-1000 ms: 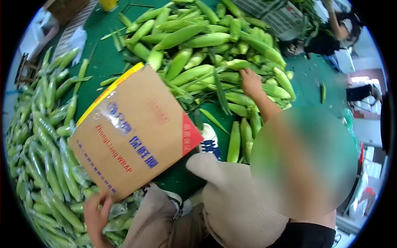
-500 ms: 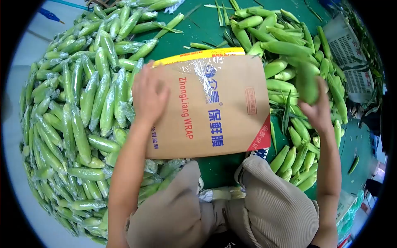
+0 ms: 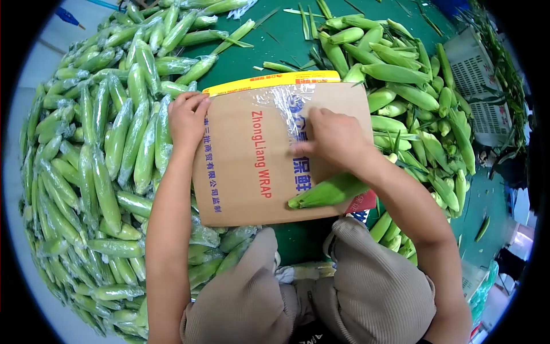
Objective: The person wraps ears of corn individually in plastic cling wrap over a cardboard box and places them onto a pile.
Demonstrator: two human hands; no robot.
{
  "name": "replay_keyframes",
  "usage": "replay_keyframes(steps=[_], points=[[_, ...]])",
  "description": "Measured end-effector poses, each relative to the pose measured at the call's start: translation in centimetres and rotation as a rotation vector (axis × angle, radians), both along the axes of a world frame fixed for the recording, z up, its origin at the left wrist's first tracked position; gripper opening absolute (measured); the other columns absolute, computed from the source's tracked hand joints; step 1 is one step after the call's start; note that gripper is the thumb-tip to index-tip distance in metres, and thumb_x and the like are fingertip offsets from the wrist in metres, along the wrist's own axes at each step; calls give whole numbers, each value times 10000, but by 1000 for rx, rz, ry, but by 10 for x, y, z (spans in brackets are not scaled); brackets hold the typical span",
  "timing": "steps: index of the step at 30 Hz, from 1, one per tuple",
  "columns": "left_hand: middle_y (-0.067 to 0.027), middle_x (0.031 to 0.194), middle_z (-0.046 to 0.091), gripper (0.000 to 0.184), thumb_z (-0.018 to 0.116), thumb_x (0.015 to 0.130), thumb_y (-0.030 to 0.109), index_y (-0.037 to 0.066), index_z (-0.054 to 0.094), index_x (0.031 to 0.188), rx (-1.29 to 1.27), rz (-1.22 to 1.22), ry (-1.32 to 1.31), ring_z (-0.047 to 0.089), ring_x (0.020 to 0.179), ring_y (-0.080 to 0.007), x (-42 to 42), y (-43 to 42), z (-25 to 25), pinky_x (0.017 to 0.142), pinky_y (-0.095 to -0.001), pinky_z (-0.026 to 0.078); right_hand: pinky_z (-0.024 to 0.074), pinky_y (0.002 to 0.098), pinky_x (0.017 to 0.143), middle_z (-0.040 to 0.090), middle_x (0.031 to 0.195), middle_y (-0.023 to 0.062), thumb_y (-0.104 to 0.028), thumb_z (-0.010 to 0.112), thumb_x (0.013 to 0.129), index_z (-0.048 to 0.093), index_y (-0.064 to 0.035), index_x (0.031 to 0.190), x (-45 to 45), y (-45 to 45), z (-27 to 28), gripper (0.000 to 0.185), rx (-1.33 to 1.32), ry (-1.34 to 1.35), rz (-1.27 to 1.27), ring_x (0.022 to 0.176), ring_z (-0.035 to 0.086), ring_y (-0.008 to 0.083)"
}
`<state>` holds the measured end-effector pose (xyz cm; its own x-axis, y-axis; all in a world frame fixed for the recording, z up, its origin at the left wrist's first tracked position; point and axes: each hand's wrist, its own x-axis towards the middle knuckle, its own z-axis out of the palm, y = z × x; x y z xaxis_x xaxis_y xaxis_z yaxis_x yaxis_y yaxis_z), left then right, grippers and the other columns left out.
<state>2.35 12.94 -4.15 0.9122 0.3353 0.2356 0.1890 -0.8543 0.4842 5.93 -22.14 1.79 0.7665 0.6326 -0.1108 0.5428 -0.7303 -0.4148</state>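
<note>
A brown printed cardboard box (image 3: 235,166) lies before my knees, with a yellow cling film box (image 3: 269,81) along its far edge. Clear plastic film (image 3: 286,103) runs from the yellow strip onto the cardboard. My left hand (image 3: 188,117) is closed at the far left corner, fingers bent over the edge. Above the right half of the cardboard is my right hand (image 3: 335,135), its thumb apart from the other fingers, holding nothing. An ear of corn in green husk (image 3: 329,190) lies on the cardboard below my right wrist.
Film-wrapped corn (image 3: 126,143) is piled high on the left. Unwrapped corn in husks (image 3: 401,74) is heaped on the right, on the green surface (image 3: 275,40). A white slotted crate (image 3: 475,74) stands at the far right, with loose leaves beside it.
My right hand has brought an ear of corn from the right heap onto the cardboard and let go of it, then moved up toward the film. My left hand has shifted slightly left.
</note>
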Motion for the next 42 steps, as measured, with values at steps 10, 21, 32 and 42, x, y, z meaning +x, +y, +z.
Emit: replay_keyframes(steps=[10,21,32,42], points=[[-109,1264,739,198,627,1003,40,53,718,1178,-233,-159,-349,660,1252,-320,-104,8,34,1090,-476,496,506,395,715,594,749,126,-153,620,977,592,-4,841,14,-128,15,204,449,533,-76,734,616,248],[-83,1205,741,393,774,899,304,92,688,1218,528,-521,449,600,1324,-322,-128,-52,124,1186,-556,365,529,485,796,610,888,138,-175,670,866,646,-37,832,-30,-118,5,144,131,95,-112,894,634,383],[-48,1689,391,579,648,983,489,271,586,1515,297,-731,286,302,1579,-329,-89,-139,32,1284,-606,169,578,434,764,718,950,147,-365,800,894,579,-42,1056,-78,-123,21,424,185,323,-515,892,738,328],[-26,1722,342,640,581,969,635,370,536,1551,413,-771,297,240,1609,-326,-96,-140,28,1282,-653,98,553,453,909,630,1174,108,-363,886,742,634,-108,1381,-90,-136,78,733,306,70,273,1084,612,350]])
